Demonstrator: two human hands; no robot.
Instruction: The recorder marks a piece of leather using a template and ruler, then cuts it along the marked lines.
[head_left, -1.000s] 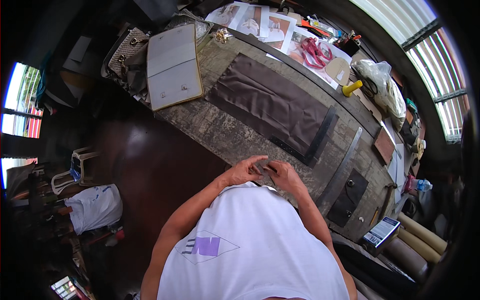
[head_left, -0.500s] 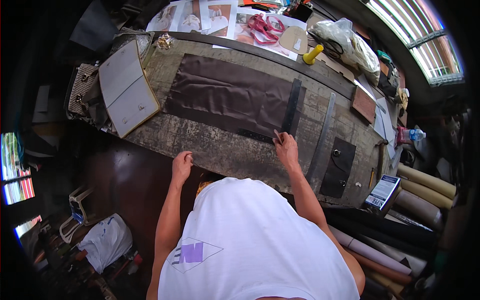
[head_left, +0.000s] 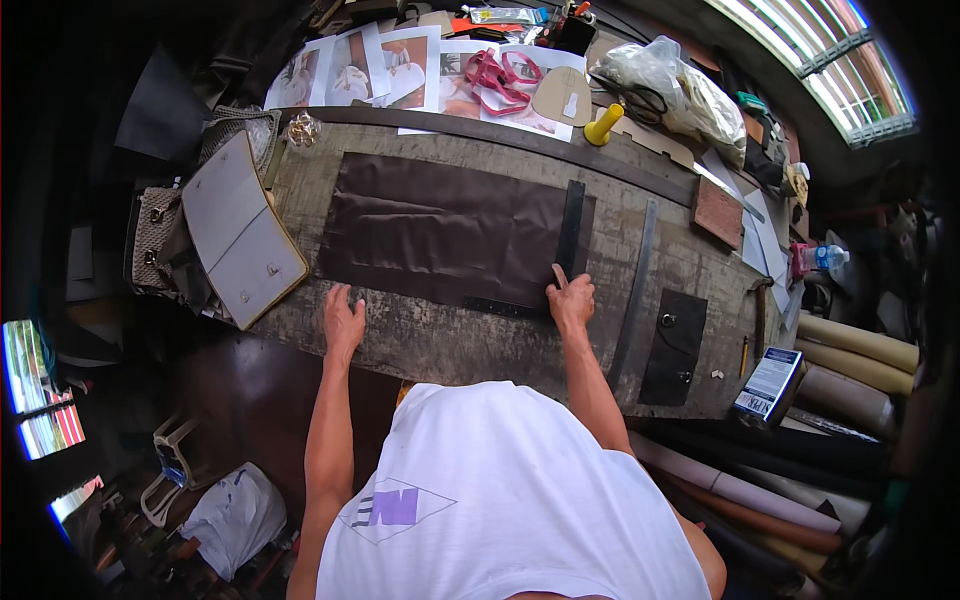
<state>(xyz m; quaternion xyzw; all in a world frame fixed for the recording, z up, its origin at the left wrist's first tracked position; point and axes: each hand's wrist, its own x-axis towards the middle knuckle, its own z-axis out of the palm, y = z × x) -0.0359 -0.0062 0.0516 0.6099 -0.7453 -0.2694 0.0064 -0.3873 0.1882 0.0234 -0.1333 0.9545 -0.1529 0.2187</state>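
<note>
A dark brown sheet of leather-like material [head_left: 430,230], slightly rippled, lies flat on the worn workbench [head_left: 420,345]. Across its right end rests a black L-shaped square [head_left: 571,225], its shorter arm running along the sheet's near edge. My right hand [head_left: 572,298] is at the square's corner, gripping it, with one finger stretched up along the long arm. My left hand [head_left: 343,318] hovers at or just above the bench's near edge, below the sheet's near left corner. Its fingers are apart, and I see nothing in them.
Right of the square lie a long metal ruler [head_left: 638,270] and a black leather piece with metal fittings [head_left: 674,345]. A pale bag flap [head_left: 245,235] stands at the left. Printed pictures [head_left: 405,70], pink straps [head_left: 500,85] and a yellow cone [head_left: 603,125] line the back.
My left hand has opened from a pinch and moved left. My right hand has stayed at the square's corner, its fingers shifting slightly. The whole view has tilted a little.
</note>
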